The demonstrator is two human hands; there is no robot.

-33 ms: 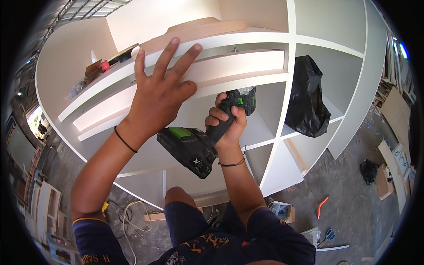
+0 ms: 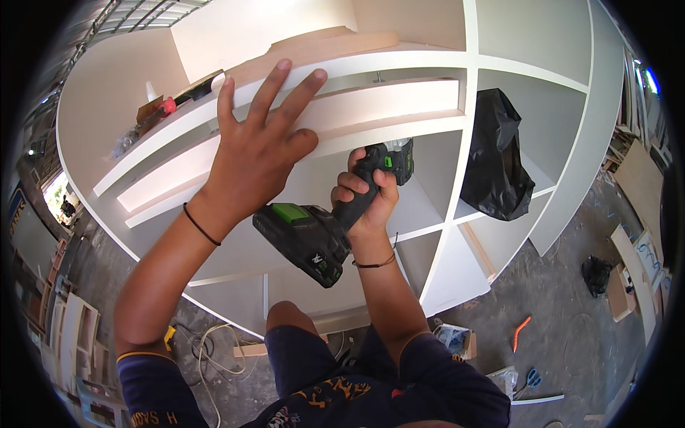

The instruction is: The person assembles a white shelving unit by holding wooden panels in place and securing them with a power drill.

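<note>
My right hand point(image 2: 364, 203) is wrapped round the handle of a black and green cordless drill point(image 2: 307, 239). Its battery end points back toward me, and its head lies just under a white rail point(image 2: 399, 130); the drill's tip is hidden there. Spread fingers of my left hand point(image 2: 253, 153) rest flat across a pale drawer-like front panel point(image 2: 389, 105) and up onto the white shelf edge point(image 2: 357, 64) above it. In the gap over the panel a thin metal shaft point(image 2: 379, 76) stands upright. All these belong to a large white cabinet point(image 2: 457, 250) with several open compartments.
A black plastic bag point(image 2: 496, 157) hangs in the right compartment. Wooden offcuts point(image 2: 328, 46) and a red-handled tool point(image 2: 168, 106) lie on the upper shelf. Across the floor are a cable point(image 2: 207, 349), blue-handled scissors point(image 2: 531, 378), an orange piece point(image 2: 521, 333) and boards point(image 2: 642, 192).
</note>
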